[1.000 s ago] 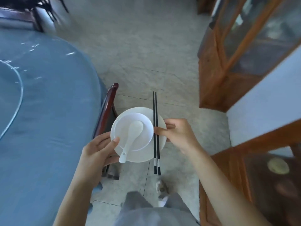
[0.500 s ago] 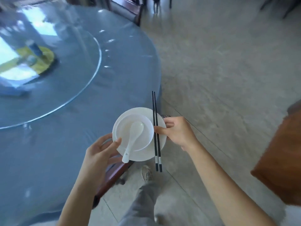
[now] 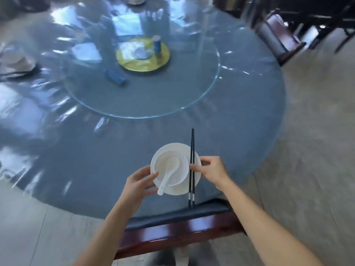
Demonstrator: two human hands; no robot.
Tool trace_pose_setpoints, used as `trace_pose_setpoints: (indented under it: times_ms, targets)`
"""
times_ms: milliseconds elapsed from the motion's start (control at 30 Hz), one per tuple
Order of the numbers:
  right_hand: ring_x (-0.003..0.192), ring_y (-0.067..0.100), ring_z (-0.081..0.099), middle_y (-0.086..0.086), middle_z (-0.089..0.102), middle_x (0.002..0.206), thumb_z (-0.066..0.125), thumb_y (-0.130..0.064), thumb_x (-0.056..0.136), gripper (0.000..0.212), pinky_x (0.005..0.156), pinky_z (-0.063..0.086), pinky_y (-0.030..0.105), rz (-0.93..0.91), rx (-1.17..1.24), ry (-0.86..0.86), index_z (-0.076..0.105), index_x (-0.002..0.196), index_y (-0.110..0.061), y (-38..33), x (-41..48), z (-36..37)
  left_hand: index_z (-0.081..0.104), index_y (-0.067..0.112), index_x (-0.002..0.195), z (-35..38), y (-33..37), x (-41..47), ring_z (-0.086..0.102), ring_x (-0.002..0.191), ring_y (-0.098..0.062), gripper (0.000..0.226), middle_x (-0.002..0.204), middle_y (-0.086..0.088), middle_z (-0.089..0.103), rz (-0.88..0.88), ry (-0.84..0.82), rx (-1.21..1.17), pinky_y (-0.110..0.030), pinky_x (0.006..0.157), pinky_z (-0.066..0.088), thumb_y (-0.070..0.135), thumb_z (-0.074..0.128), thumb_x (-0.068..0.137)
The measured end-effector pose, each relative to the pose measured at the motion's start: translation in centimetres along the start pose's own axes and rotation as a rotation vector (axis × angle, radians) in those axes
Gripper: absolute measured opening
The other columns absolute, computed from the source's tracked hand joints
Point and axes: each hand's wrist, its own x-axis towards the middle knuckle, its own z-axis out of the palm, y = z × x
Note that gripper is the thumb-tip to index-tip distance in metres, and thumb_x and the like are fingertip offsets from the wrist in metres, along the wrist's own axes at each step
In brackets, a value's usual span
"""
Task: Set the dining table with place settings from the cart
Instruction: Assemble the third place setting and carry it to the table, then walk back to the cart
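Observation:
I hold a white plate (image 3: 196,186) over the near edge of the round blue table (image 3: 240,131). A white bowl (image 3: 182,175) sits on the plate, with a white spoon (image 3: 169,175) lying in it. A pair of black chopsticks (image 3: 192,166) rests across the plate's right side. My left hand (image 3: 139,184) grips the plate's left rim, thumb on the bowl's edge. My right hand (image 3: 212,169) grips the right rim and pins the chopsticks with the thumb.
A dark wooden chair back (image 3: 172,235) stands between me and the table. A glass turntable (image 3: 201,93) carries a yellow disc (image 3: 163,60), a blue can (image 3: 157,45) and a blue box (image 3: 114,76). Another place setting (image 3: 19,63) lies far left. A second chair (image 3: 278,37) is at the far right.
My view has swung from the floor and cabinets round to face the table. The plate set, held the same way in both hands, is now over the table's near edge.

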Motion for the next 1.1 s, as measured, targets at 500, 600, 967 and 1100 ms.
trace_pose_setpoints:
  times_ms: [500, 600, 967, 1100]
  targets:
    - [0.080, 0.018, 0.080, -0.005, 0.082, 0.077, 0.098, -0.035, 0.068, 0.020, 0.081, 0.067, 0.038, 0.050, -0.270, -0.180, 0.080, 0.075, -0.028, 2.7, 6.9, 6.0, 0.068, 0.013, 0.128, -4.0, -2.4, 5.7, 0.079, 0.088, -0.028, 0.041, 0.117, -0.009, 0.078, -0.160, 0.306, -0.010, -0.035, 0.066, 0.063, 0.019, 0.080, 0.090]
    - [0.078, 0.018, 0.077, -0.002, 0.081, 0.076, 0.096, -0.042, 0.068, 0.028, 0.080, 0.062, 0.035, 0.013, -0.374, -0.149, 0.079, 0.076, -0.022, 2.1, 7.3, 6.3, 0.069, 0.012, 0.128, -4.0, -2.3, 6.4, 0.077, 0.085, -0.024, 0.039, 0.116, -0.008, 0.079, -0.140, 0.331, 0.013, -0.034, 0.064, 0.062, 0.020, 0.079, 0.091]
    - [0.092, 0.026, 0.073, 0.002, 0.078, 0.094, 0.094, -0.053, 0.067, 0.055, 0.086, 0.060, 0.044, 0.034, -0.446, -0.084, 0.073, 0.098, -0.013, 1.5, 6.6, 7.5, 0.064, 0.007, 0.131, -4.8, -3.5, 6.9, 0.080, 0.084, -0.013, 0.057, 0.116, -0.003, 0.077, -0.082, 0.427, 0.043, -0.028, 0.062, 0.063, 0.027, 0.087, 0.083]
    - [0.088, 0.024, 0.074, -0.002, 0.075, 0.091, 0.093, -0.052, 0.068, 0.055, 0.083, 0.063, 0.045, 0.041, -0.388, -0.054, 0.069, 0.103, -0.018, 1.8, 6.0, 7.7, 0.061, 0.005, 0.137, -5.2, -3.4, 6.7, 0.079, 0.095, -0.020, 0.066, 0.116, -0.004, 0.076, -0.076, 0.420, 0.077, -0.028, 0.065, 0.063, 0.030, 0.088, 0.081]
